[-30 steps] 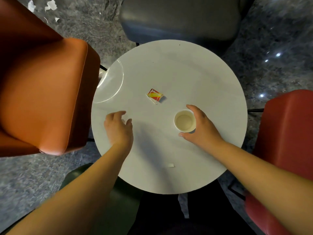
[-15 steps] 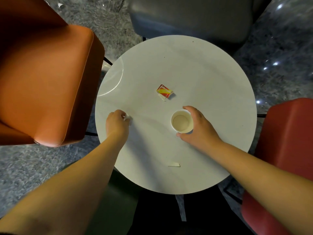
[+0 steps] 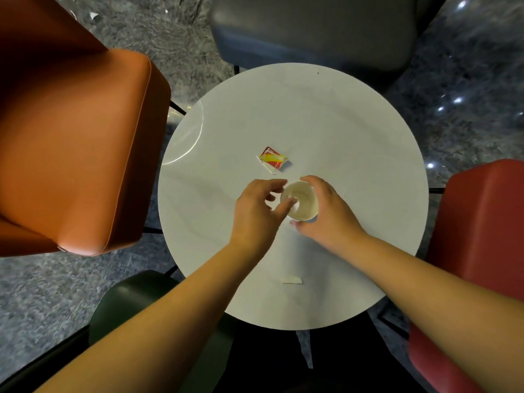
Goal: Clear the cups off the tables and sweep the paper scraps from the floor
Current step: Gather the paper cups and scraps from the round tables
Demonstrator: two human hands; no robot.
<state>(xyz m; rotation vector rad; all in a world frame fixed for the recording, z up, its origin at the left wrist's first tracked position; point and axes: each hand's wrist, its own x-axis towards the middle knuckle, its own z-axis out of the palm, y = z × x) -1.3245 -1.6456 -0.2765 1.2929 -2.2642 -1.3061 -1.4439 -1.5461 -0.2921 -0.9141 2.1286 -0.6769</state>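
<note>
1. Gripping the paper cup (image 3: pixel 300 201) at its side wall, the right hand (image 3: pixel 326 214) curls round it near the middle of the white table (image 3: pixel 354 137).
2. The left hand (image 3: pixel 255 211) pinches a small white scrap over the rim; what it is cannot be made out.
3. The cup is probably light and crushable: hold loosely.
4. The cup's base and contents are unclear.
</note>
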